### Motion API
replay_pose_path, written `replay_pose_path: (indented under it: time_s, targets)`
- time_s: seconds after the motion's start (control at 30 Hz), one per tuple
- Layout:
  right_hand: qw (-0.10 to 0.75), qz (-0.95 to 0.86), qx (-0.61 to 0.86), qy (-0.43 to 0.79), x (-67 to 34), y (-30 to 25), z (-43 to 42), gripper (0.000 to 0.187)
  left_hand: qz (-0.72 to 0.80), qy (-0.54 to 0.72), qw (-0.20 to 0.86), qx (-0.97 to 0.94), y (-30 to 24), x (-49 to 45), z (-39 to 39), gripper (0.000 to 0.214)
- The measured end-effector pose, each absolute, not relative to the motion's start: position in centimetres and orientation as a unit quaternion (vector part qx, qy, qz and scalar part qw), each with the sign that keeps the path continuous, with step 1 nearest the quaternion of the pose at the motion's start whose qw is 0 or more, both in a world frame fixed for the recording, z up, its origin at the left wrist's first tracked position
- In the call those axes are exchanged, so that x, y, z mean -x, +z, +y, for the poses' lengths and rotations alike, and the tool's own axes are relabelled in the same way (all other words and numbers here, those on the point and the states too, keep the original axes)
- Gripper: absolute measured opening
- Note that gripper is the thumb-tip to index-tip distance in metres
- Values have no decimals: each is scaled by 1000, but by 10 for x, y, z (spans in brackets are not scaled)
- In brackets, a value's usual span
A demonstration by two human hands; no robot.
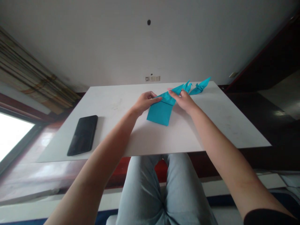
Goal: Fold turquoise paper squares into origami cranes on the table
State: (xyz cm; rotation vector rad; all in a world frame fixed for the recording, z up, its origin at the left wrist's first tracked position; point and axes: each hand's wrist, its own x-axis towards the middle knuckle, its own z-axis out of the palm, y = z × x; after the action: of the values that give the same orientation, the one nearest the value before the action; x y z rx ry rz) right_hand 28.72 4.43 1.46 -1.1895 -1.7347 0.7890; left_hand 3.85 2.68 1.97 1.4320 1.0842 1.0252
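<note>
Between my two hands is a blue sheet of origami paper (160, 114), partly folded, with a crease across it and its lower flap hanging toward me. My left hand (146, 102) pinches its left edge, thumb on top. My right hand (184, 99) grips the upper right part, thumb over the fold and the other fingers mostly hidden behind the paper. Just past my right hand, folded blue origami pieces (199, 87) with pointed tips, like paper cranes, rest on the white table (112, 106).
A black tablet or large phone (82, 135) lies at the table's left. Behind the table is a grey wall with sockets (152, 78). A patterned curtain (30, 68) hangs at the left, and my legs (150, 184) are under the near edge.
</note>
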Motion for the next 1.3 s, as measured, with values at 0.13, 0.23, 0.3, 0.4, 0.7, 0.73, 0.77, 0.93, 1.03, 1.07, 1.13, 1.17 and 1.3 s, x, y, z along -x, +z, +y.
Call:
replay_pose_path:
  time_s: [0.13, 0.23, 0.3, 0.4, 0.7, 0.73, 0.77, 0.93, 1.03, 1.07, 1.13, 1.17, 1.3]
  targets:
    - [492, -654, 440, 370, -286, 22, 42, 78, 409, 395, 563, -599, 25, -40, 23, 58]
    - [550, -610, 463, 335, -297, 23, 53, 81, 396, 393, 581, -593, 27, -38, 22, 58]
    - [575, -584, 470, 328, -304, 22, 60, 85, 400, 415, 572, -584, 28, -37, 23, 56]
    - [552, -594, 466, 354, -305, 20, 62, 84, 404, 460, 558, -560, 26, -37, 25, 55]
    - [514, -741, 373, 220, -291, 23, 44, 43, 369, 571, 387, -623, 33, -31, 37, 34]
    - [518, -743, 373, 198, -293, 25, 42, 38, 376, 565, 342, -650, 35, -27, 36, 27]
    - [516, -749, 374, 181, -295, 27, 41, 33, 383, 553, 299, -676, 37, -23, 36, 21]
    - [364, -838, 373, 163, -307, 24, 43, 26, 444, 345, 200, -803, 37, -5, 32, 8]
    - [244, -875, 372, 190, -310, 13, 49, 32, 508, 199, 188, -817, 31, -4, 31, 21]
    - [228, -878, 374, 195, -309, 10, 50, 32, 529, 181, 182, -809, 29, -6, 31, 22]
    - [222, -877, 376, 201, -307, 6, 51, 30, 575, 184, 159, -781, 26, -12, 29, 23]
    - [224, -878, 372, 202, -305, 4, 50, 29, 599, 190, 145, -765, 26, -15, 28, 25]
    - [216, -892, 350, 186, -300, 6, 47, 27, 667, 178, 105, -716, 24, -22, 24, 41]
